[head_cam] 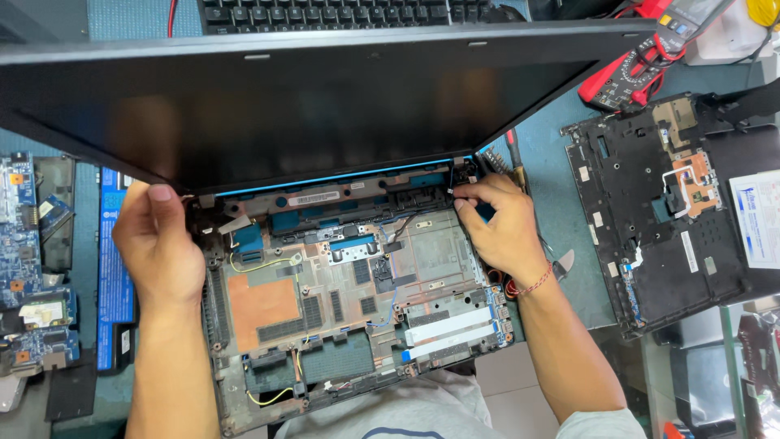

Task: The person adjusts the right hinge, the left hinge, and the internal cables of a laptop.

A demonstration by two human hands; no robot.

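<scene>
An opened laptop base [341, 309] lies in front of me with its inner frame, thin wires and white flat cables exposed. Its black lid [309, 106] is tilted up over the far side. My left hand [158, 244] grips the left hinge corner, thumb up against the lid's edge. My right hand [500, 223] rests on the right hinge corner, fingertips pinching at a small part beside the hinge; what they hold is hidden. A red thread bracelet circles my right wrist.
A detached black keyboard cover [674, 203] lies upside down at right. A red multimeter [642, 57] sits at top right. Circuit boards [28, 268] and a blue-labelled battery [114, 276] lie at left. A black keyboard [341, 12] is behind the lid.
</scene>
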